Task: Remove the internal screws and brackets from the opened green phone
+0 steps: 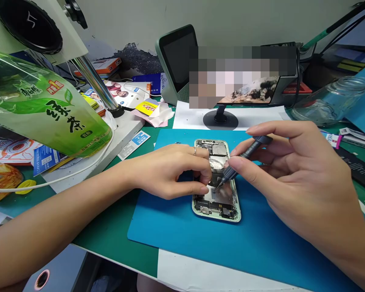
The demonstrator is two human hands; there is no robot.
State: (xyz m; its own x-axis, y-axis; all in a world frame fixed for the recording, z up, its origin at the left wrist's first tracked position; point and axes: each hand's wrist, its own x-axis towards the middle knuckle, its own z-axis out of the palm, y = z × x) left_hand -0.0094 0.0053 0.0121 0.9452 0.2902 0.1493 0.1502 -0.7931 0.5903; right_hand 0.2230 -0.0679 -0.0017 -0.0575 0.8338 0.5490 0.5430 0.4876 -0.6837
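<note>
Evidently for control, my right hand [310,174] pinches the driver [229,173], tip down at the open phone [227,197] on the mat [170,223]; my left hand [173,167], half-curled over the phone's edge, presumably steadies it, grip unclear to me.

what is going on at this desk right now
A person is working on an opened phone that lies on a blue mat. The right-hand grip holds a screwdriver slanted down, its tip at the phone's bared insides. The left-hand grip is curled over the phone's left edge; whether it holds anything small can't be told.
</note>
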